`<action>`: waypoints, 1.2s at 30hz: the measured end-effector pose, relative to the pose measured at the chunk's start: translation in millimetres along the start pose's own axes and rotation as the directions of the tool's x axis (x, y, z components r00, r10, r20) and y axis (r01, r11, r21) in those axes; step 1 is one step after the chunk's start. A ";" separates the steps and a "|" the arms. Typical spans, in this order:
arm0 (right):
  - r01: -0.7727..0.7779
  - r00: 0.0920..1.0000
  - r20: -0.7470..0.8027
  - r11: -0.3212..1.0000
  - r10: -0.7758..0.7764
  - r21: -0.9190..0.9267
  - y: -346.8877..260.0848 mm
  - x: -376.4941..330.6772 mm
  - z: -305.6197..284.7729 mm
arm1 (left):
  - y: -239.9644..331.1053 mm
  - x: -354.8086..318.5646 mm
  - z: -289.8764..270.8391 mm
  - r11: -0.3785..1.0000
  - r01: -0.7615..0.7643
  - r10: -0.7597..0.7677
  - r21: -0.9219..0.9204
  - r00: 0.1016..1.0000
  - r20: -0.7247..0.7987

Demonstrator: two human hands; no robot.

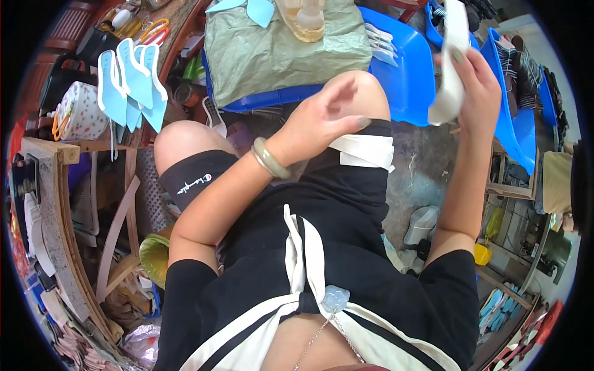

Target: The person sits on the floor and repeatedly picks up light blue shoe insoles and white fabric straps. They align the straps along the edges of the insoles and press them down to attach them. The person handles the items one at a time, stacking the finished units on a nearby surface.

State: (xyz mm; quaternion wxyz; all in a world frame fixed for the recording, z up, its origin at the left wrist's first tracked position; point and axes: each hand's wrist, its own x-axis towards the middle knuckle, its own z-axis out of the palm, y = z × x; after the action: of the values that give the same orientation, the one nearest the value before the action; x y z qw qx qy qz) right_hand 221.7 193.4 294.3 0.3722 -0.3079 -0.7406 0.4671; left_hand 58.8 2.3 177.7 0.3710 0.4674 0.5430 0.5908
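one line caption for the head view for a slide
Seated person's right hand lifts a white insole piece; left hand hovers empty over the knee.

At the upper right of the frame a sole (450, 68) is held by the right hand (479, 86). The left hand (322, 117) is seen at centre, above the knee. Flip-flops (133, 83) are stacked at upper left, a sack (278, 49) lies at top centre.
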 end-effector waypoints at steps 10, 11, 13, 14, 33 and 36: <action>-0.087 0.976 0.209 0.763 -0.065 0.640 23.2 60.0 127.7 | 20.2 23.7 -58.4 0.894 0.307 -0.227 -0.327 0.939 0.260; -0.113 0.981 0.195 0.748 -0.022 0.654 41.3 68.1 130.7 | 11.1 11.0 -61.0 0.823 0.400 -0.306 -0.403 0.910 0.279; -0.153 0.985 0.164 0.742 0.058 0.653 64.1 77.4 134.1 | -12.7 -12.0 -69.1 0.779 0.492 -0.409 -0.388 0.868 0.281; -0.158 0.986 0.140 0.750 0.088 0.643 70.4 80.6 133.9 | -16.9 -22.4 -72.9 0.767 0.537 -0.486 -0.351 0.843 0.229; -0.283 0.904 0.416 0.871 0.102 0.401 67.5 58.6 169.5 | -71.1 40.5 -201.1 0.707 0.248 -0.211 0.662 0.968 -0.137; -0.564 0.712 0.623 0.792 0.323 0.234 97.2 70.1 226.4 | -90.0 112.2 -228.9 0.504 0.209 0.110 0.838 0.947 -0.302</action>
State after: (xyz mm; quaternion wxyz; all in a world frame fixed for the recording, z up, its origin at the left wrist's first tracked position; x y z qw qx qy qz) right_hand 4.9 181.4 158.4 0.0712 -0.2475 -0.6016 0.7561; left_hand -198.4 53.0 111.5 0.0138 0.4723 0.8296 0.2975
